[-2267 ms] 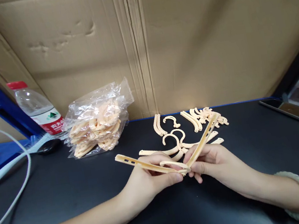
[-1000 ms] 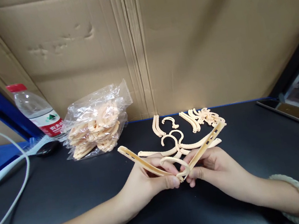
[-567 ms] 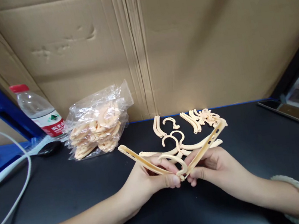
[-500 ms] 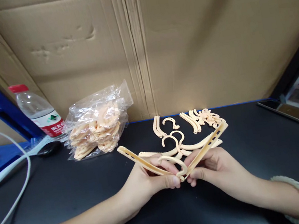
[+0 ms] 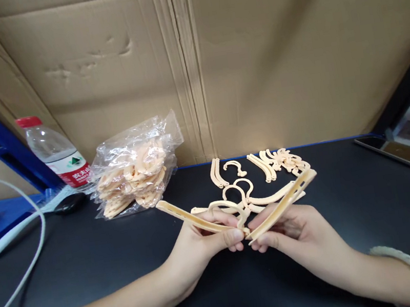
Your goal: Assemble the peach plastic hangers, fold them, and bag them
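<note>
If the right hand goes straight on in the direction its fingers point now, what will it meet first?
Most likely the left hand: the right hand points at its fingertips, which look almost touching. Both hold the beige hanger.

Just beyond the left hand (image 5: 199,240) and right hand (image 5: 290,228), which grip a hanger (image 5: 290,197) between them, loose parts (image 5: 269,164) litter the table (image 5: 354,213), and a cardboard wall (image 5: 271,60) closes the far edge. A bag (image 5: 133,170), a bottle (image 5: 52,151) and a cable (image 5: 8,236) crowd the far left; a tablet (image 5: 403,153) lies far right. Open table top runs from the bag down to the left forearm, and from the parts across to the tablet.
</note>
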Action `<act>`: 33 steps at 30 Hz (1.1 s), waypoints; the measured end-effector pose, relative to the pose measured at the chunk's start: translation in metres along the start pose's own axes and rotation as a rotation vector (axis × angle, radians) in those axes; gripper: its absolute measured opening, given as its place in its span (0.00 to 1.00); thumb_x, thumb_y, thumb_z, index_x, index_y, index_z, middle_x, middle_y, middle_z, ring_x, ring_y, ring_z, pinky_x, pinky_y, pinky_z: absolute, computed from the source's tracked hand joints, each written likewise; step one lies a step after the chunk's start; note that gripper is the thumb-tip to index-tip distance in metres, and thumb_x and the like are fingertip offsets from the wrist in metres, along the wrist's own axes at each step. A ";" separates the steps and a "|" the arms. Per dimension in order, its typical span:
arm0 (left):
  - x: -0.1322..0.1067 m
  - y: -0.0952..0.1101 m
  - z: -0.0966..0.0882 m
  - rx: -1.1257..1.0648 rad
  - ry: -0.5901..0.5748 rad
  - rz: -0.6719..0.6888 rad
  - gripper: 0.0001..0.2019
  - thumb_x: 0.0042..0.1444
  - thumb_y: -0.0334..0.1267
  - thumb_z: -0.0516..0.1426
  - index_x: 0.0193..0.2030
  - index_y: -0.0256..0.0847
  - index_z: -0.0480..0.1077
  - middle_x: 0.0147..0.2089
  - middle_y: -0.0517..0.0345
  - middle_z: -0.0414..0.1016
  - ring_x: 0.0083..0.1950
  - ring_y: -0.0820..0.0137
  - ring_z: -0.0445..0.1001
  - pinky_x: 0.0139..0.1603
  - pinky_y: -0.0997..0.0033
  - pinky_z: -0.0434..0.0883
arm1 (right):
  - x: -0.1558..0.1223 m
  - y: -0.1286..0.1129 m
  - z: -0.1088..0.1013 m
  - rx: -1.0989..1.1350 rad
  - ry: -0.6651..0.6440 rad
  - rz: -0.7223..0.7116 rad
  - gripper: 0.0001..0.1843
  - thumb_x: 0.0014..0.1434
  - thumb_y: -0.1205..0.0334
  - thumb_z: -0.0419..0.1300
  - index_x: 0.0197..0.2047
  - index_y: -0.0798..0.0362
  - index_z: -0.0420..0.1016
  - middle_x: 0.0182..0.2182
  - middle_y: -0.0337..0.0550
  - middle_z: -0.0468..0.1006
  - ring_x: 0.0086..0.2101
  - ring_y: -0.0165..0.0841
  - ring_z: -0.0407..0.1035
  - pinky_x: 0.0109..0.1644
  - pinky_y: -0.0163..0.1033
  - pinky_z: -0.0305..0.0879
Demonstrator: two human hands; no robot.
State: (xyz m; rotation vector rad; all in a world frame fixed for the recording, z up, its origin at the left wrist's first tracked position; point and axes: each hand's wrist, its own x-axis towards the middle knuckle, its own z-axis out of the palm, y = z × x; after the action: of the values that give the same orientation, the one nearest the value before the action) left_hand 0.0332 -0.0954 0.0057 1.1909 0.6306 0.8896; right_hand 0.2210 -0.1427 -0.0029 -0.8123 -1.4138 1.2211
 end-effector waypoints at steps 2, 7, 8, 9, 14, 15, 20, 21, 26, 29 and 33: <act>0.000 0.000 -0.001 -0.011 -0.002 -0.004 0.04 0.45 0.28 0.70 0.27 0.35 0.80 0.27 0.61 0.75 0.25 0.77 0.74 0.28 0.80 0.73 | 0.001 0.000 -0.003 -0.008 0.035 -0.012 0.02 0.57 0.63 0.66 0.36 0.50 0.81 0.31 0.40 0.80 0.29 0.30 0.74 0.35 0.33 0.75; -0.001 0.001 -0.001 -0.013 -0.045 -0.031 0.03 0.44 0.27 0.69 0.27 0.35 0.80 0.26 0.59 0.76 0.24 0.76 0.74 0.28 0.80 0.74 | 0.002 0.002 -0.006 -0.018 0.041 -0.005 0.03 0.59 0.64 0.64 0.38 0.52 0.79 0.34 0.41 0.79 0.31 0.30 0.75 0.36 0.33 0.76; -0.001 0.001 0.000 -0.009 -0.053 -0.030 0.03 0.44 0.27 0.69 0.27 0.35 0.80 0.26 0.59 0.76 0.24 0.76 0.74 0.28 0.80 0.74 | 0.002 0.002 -0.006 -0.024 0.028 -0.013 0.03 0.60 0.64 0.63 0.38 0.52 0.78 0.34 0.41 0.79 0.31 0.30 0.74 0.36 0.33 0.76; -0.001 0.002 0.000 -0.004 -0.062 -0.026 0.03 0.45 0.27 0.69 0.27 0.36 0.81 0.26 0.59 0.76 0.25 0.76 0.74 0.28 0.80 0.73 | 0.002 0.002 -0.005 -0.032 0.016 -0.025 0.03 0.60 0.65 0.62 0.38 0.52 0.78 0.34 0.40 0.79 0.31 0.29 0.74 0.36 0.33 0.76; 0.000 0.003 0.001 0.047 -0.088 0.004 0.04 0.44 0.26 0.68 0.27 0.38 0.82 0.25 0.60 0.74 0.24 0.77 0.73 0.26 0.81 0.72 | 0.002 0.000 -0.005 -0.094 0.002 -0.049 0.04 0.60 0.68 0.60 0.35 0.52 0.77 0.29 0.38 0.77 0.29 0.28 0.73 0.36 0.32 0.73; 0.000 0.003 0.001 0.069 -0.087 0.010 0.05 0.44 0.26 0.69 0.27 0.39 0.82 0.25 0.61 0.74 0.24 0.77 0.73 0.26 0.81 0.72 | 0.002 0.000 -0.005 -0.102 0.000 -0.045 0.04 0.60 0.68 0.60 0.35 0.52 0.77 0.29 0.38 0.77 0.29 0.29 0.73 0.36 0.32 0.73; 0.000 0.002 -0.001 0.190 -0.095 0.071 0.06 0.42 0.26 0.69 0.27 0.41 0.83 0.24 0.61 0.73 0.24 0.77 0.72 0.26 0.81 0.70 | -0.001 0.000 -0.003 -0.092 -0.013 -0.016 0.05 0.60 0.68 0.59 0.36 0.52 0.76 0.27 0.37 0.77 0.28 0.29 0.73 0.34 0.33 0.73; 0.000 0.001 -0.001 0.201 -0.101 0.074 0.06 0.42 0.26 0.69 0.27 0.41 0.83 0.24 0.61 0.73 0.24 0.77 0.72 0.26 0.80 0.70 | -0.001 -0.001 -0.003 -0.106 -0.015 -0.026 0.06 0.59 0.69 0.59 0.35 0.52 0.77 0.27 0.37 0.77 0.27 0.29 0.73 0.34 0.32 0.72; -0.001 0.000 -0.001 0.182 -0.128 0.068 0.05 0.44 0.27 0.68 0.27 0.40 0.82 0.24 0.61 0.73 0.23 0.76 0.72 0.26 0.79 0.70 | -0.003 -0.002 -0.001 -0.197 0.001 -0.087 0.08 0.59 0.71 0.58 0.35 0.51 0.78 0.27 0.37 0.78 0.28 0.29 0.73 0.34 0.32 0.72; -0.001 0.001 0.001 0.201 -0.106 0.085 0.05 0.44 0.26 0.68 0.26 0.40 0.82 0.23 0.61 0.73 0.23 0.77 0.72 0.26 0.80 0.70 | -0.006 0.000 -0.002 -0.210 -0.002 -0.086 0.09 0.59 0.71 0.59 0.37 0.50 0.79 0.28 0.37 0.78 0.28 0.30 0.74 0.34 0.33 0.73; -0.002 0.005 0.006 0.204 -0.092 0.083 0.05 0.44 0.25 0.67 0.24 0.39 0.81 0.22 0.61 0.74 0.24 0.76 0.71 0.27 0.81 0.71 | -0.007 0.001 -0.003 -0.280 -0.001 -0.112 0.07 0.59 0.69 0.61 0.37 0.50 0.79 0.27 0.37 0.79 0.26 0.30 0.74 0.33 0.33 0.73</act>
State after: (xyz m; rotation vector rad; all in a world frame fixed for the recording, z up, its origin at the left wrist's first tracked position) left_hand 0.0354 -0.0991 0.0123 1.4423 0.6117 0.8486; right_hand 0.2250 -0.1478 -0.0060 -0.9086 -1.6310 0.9509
